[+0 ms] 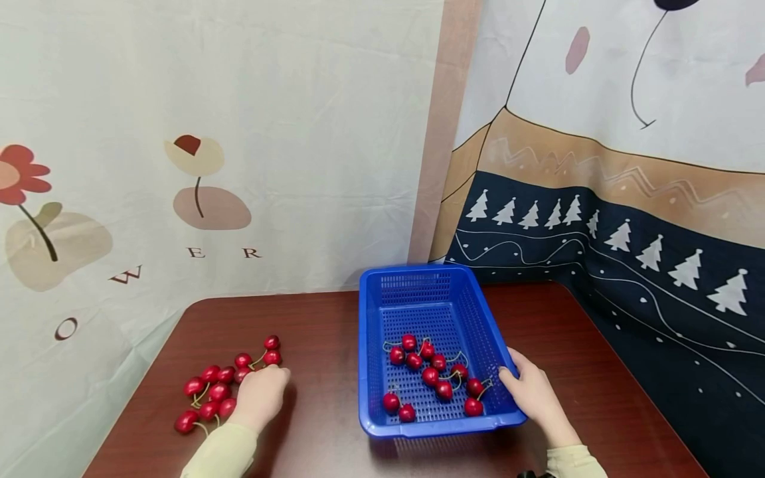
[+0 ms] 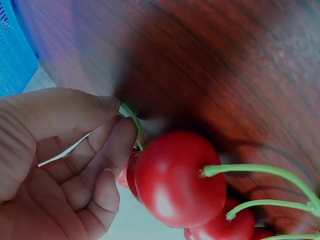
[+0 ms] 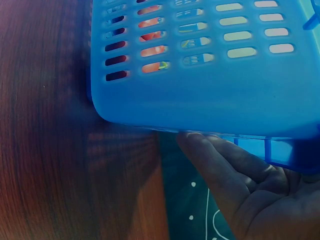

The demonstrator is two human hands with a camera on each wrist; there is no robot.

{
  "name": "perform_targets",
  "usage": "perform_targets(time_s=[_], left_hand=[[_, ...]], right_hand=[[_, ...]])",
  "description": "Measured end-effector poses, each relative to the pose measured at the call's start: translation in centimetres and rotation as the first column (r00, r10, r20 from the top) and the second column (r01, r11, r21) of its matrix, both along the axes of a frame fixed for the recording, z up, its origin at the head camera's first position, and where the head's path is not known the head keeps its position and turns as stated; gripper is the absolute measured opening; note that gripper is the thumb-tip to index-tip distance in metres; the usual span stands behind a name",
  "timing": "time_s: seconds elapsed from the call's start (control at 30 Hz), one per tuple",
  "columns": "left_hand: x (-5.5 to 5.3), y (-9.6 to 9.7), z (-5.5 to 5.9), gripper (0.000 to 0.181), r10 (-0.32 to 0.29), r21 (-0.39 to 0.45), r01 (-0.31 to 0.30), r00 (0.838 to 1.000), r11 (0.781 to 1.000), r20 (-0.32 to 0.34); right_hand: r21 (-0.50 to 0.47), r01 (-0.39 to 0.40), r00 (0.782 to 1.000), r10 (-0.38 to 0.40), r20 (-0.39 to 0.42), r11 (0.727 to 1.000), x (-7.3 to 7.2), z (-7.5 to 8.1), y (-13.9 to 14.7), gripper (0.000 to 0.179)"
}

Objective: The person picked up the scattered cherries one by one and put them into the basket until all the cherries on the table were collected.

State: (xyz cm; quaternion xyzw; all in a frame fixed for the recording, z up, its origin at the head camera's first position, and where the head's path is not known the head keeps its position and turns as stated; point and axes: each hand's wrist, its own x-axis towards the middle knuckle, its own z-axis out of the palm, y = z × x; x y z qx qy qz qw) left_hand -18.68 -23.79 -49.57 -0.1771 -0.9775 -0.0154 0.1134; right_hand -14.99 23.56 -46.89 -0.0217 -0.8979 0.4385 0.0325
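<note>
My left hand (image 1: 260,396) is over the pile of red cherries (image 1: 210,374) on the table's left side. In the left wrist view its thumb and forefinger pinch a thin green cherry stem (image 2: 134,119); a large cherry (image 2: 181,179) shows right beside the fingertips. My right hand (image 1: 530,392) grips the right rim of the blue plastic basket (image 1: 370,372) near its front corner, thumb on the rim and fingers along the outside. Several stemmed cherries (image 1: 443,390) lie scattered over the basket's perforated floor.
The brown wooden table (image 1: 325,372) has rounded far corners. A printed cloth (image 1: 311,146) with flowers and letters hangs behind it, and a dark cloth (image 1: 603,265) with white trees hangs along the right edge.
</note>
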Motion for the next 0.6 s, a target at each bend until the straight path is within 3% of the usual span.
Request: perform_targets(time_s=[0.6], left_hand=[[-0.14,0.20,-0.24,0.027,0.021,0.014,-0.021,1.000,1.000,-0.007]], right_hand=[[-0.011,-0.001,1.000,0.002,0.015,1.000,0.02,-0.04,-0.03,0.046]])
